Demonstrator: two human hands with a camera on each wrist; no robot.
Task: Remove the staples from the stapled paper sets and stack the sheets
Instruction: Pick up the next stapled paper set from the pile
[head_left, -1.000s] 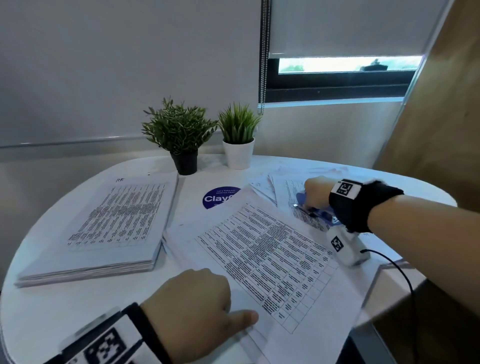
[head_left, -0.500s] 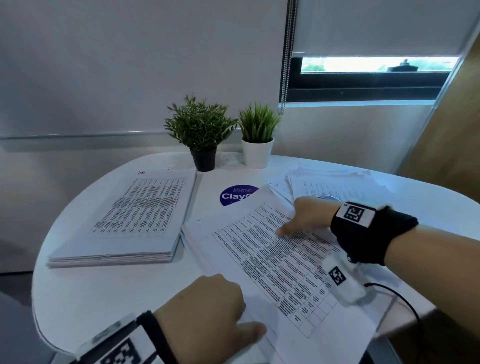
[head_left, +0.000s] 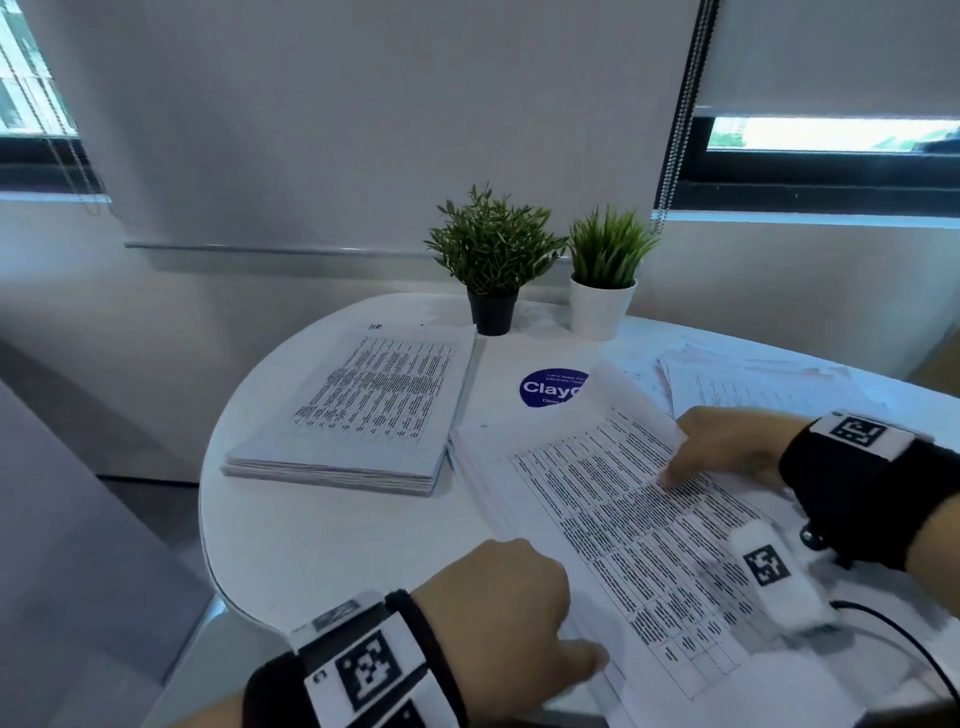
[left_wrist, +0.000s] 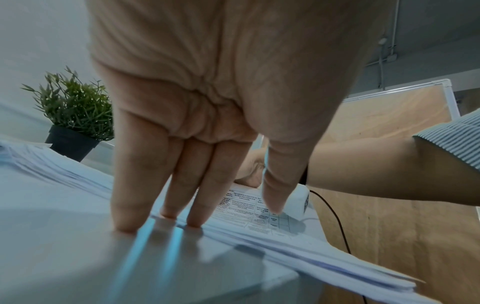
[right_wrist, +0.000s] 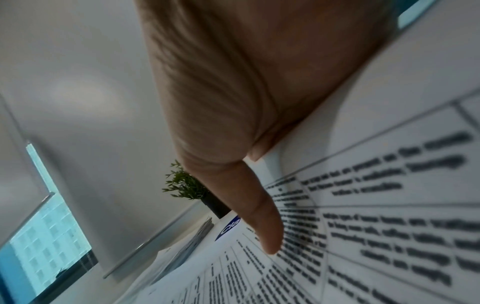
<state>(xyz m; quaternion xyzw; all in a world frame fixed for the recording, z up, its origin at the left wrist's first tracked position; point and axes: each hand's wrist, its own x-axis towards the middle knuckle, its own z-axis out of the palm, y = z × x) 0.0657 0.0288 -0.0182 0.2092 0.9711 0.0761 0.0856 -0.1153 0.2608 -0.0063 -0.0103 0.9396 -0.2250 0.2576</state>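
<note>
**Lifting the top sheet**

The right hand (head_left: 727, 452) pinches the far edge of the top sheet (head_left: 639, 519) at centre right, apparently to peel it free. The left hand (head_left: 498, 603), fingers straight, presses the paper set's near corner to the counter (head_left: 322, 545), likely steadying it. The finished stack (head_left: 358, 410) waits centre left.

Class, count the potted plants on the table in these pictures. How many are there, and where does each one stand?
2. One plant in a black pot and one plant in a white pot to its right stand at the table's far edge.
</note>
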